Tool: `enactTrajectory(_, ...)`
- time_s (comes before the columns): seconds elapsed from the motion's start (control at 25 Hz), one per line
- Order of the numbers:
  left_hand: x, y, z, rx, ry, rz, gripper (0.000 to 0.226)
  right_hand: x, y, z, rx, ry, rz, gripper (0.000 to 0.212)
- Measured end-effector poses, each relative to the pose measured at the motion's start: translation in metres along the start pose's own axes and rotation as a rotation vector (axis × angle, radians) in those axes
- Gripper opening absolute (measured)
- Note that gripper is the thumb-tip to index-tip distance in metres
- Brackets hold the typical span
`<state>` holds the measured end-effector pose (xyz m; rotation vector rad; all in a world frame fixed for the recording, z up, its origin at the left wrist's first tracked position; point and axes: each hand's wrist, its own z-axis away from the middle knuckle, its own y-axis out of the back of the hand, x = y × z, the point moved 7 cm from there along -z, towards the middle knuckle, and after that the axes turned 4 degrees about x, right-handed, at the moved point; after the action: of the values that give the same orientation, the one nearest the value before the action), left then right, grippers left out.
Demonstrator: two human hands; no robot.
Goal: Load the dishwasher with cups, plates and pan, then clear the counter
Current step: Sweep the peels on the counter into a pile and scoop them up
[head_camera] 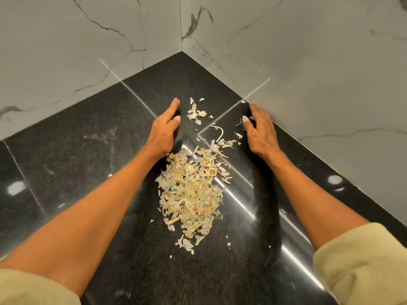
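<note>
Peelings (pixel 191 194) sit heaped mid-counter (pixel 88 133), strays near the corner. Left hand (pixel 164 130) and right hand (pixel 259 133) flank them, fingers straight, holding nothing (edges down). Best sweep inward, keeping contact.

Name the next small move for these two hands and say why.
Probably sweep both hands inward and toward the body. The left hand and right hand lie open on the black polished stone counter, flanking stray pale papery peels near the corner, beyond the main heap of pale peel scraps.
</note>
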<state>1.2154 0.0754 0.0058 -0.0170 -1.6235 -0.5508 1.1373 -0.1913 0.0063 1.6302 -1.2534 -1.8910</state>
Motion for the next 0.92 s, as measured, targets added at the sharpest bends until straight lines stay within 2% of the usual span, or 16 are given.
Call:
enactTrajectory(0.12,-0.001,-0.008,-0.032,-0.061,-0.016,-0.082,0.065,-0.021,-0.011,-0.001,-0.026,0.175,-0.15,0.057)
enactTrajectory(0.24,0.004,-0.015,-0.057,-0.101,-0.081,-0.108,0.061,-0.028,-0.005,-0.001,0.129,0.362,-0.174,0.05)
enactTrajectory(0.28,0.005,-0.017,-0.065,-0.107,-0.079,-0.109,0.063,-0.028,-0.004,-0.011,0.131,0.337,-0.15,0.054)
enactTrajectory(0.36,0.004,-0.023,-0.077,-0.098,-0.052,-0.138,0.067,-0.023,-0.013,-0.027,0.028,0.206,-0.043,0.063)
enactTrajectory(0.44,0.001,-0.026,-0.084,-0.065,-0.022,-0.232,0.069,-0.023,-0.026,-0.037,-0.057,0.182,0.095,0.066)
enactTrajectory(0.6,0.004,-0.037,-0.071,-0.126,-0.018,-0.274,0.068,-0.038,-0.03,-0.025,-0.101,0.132,-0.007,0.067)
enactTrajectory(0.68,0.005,-0.04,-0.053,-0.171,-0.032,-0.211,0.063,-0.057,-0.041,0.002,-0.138,0.151,-0.112,0.065)
enactTrajectory(0.76,0.005,-0.038,-0.03,-0.188,-0.037,-0.007,0.056,-0.074,-0.048,0.04,-0.155,0.18,-0.29,0.058)
enactTrajectory(0.84,0.005,-0.029,-0.012,-0.121,0.025,0.28,0.052,-0.07,-0.043,0.06,-0.089,0.148,-0.509,0.052)
enactTrajectory(0.92,0.003,-0.016,-0.007,-0.001,0.059,0.438,0.053,-0.06,-0.032,0.054,0.015,0.091,-0.615,0.049)
